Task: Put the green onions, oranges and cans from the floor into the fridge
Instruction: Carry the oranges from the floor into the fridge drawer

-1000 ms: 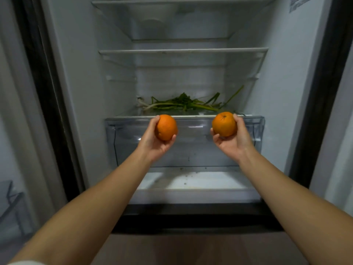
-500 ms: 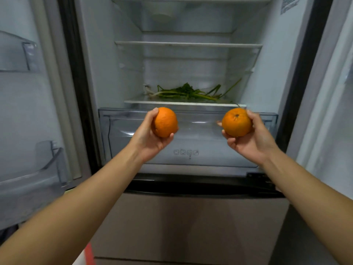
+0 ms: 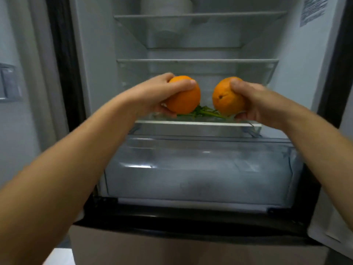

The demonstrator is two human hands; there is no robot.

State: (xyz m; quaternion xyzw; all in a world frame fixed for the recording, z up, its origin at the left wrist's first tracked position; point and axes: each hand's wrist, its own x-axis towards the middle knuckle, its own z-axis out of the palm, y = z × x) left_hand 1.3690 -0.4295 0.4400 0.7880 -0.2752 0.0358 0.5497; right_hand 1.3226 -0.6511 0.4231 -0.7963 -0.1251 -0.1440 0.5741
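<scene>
Left hand [image 3: 152,94] holds one orange [image 3: 186,100], right hand [image 3: 256,104] holds the other orange [image 3: 226,98], side by side, apart, above the lowest shelf [image 3: 196,123]. Green onions [image 3: 205,112] lie on that shelf behind them. Drawer [image 3: 200,169] sits below the shelf.

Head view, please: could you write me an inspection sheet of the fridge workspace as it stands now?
Surface: lowest glass shelf above a clear crisper drawer; two glass shelves higher up hold nothing visible.
Job's things: green onions lie on the lowest shelf; left orange and right orange are held above that shelf's front, apart from each other. No cans in view.
Clutter: nothing seen.
Grippers: left hand grips the left orange; right hand grips the right orange.
Cables: nothing seen.
Surroundings: fridge open; a printed label on its right inner wall; a wall switch at far left.
</scene>
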